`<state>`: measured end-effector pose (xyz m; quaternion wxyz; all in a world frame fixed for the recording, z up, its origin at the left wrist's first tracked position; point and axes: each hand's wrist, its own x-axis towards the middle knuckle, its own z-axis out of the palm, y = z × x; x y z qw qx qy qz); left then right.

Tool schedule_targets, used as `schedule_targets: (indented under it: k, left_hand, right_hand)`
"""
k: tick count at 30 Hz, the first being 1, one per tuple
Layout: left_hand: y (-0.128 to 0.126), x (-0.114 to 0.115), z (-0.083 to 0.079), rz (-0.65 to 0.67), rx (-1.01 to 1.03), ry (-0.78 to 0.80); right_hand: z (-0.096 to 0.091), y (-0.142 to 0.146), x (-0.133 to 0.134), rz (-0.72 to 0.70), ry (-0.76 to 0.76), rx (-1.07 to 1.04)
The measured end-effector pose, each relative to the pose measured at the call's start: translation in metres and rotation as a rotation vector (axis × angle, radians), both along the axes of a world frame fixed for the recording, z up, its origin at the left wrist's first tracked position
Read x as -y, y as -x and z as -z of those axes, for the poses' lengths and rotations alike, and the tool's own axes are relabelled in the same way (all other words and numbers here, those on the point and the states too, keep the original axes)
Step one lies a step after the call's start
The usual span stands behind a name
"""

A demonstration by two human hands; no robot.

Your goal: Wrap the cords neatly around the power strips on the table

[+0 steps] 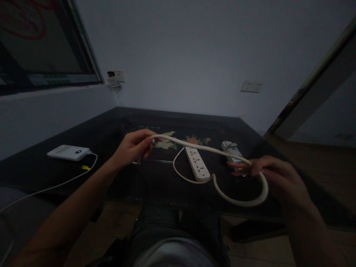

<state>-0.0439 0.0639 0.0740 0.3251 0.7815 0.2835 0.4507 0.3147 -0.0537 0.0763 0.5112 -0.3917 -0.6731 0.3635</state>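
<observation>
A white power cord (194, 145) stretches between my two hands above the dark table. My left hand (138, 145) is closed on it at the left, fingers pinched together. At the right, my right hand (274, 171) grips the same cord, which bends below it in a wide loop and runs back to the power strip. That white power strip (197, 163) lies on the table between my hands, its sockets facing up. Behind my right fingers lies a whitish bundle (232, 149), partly hidden, its kind unclear.
A white power bank (69, 152) with a thin cable lies at the table's left, near a small yellow tag (86, 168). The dark table (167, 193) meets the wall at the back. Wall sockets (251, 86) sit at right, and loose-hanging ones (115, 78) at left.
</observation>
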Motion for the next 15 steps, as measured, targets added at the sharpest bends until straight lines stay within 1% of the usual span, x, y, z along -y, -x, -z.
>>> schedule_targets:
  k: [2, 4, 8, 10, 13, 15]
  left_hand:
    - [0.003, 0.0, -0.002, -0.034, -0.03, -0.082]
    - [0.005, -0.003, -0.003, -0.078, -0.077, -0.168]
    - [0.011, -0.01, -0.003, -0.177, -0.203, -0.351]
    - [0.015, -0.015, 0.002, -0.184, -0.27, -0.444]
    - [0.021, -0.02, 0.015, -0.132, -0.373, -0.6]
    - [0.025, -0.02, 0.027, -0.079, -0.439, -0.689]
  right_hand:
    - [-0.002, 0.004, 0.005, -0.055, -0.005, -0.088]
    - [-0.007, 0.008, 0.012, -0.058, -0.014, -0.098]
    - [-0.018, 0.015, 0.024, 0.069, -0.008, 0.025]
    - [-0.023, 0.015, 0.03, 0.101, -0.019, 0.104]
    - [-0.027, 0.006, 0.041, 0.179, -0.083, 0.305]
    - [-0.021, -0.006, 0.051, 0.321, -0.182, 0.417]
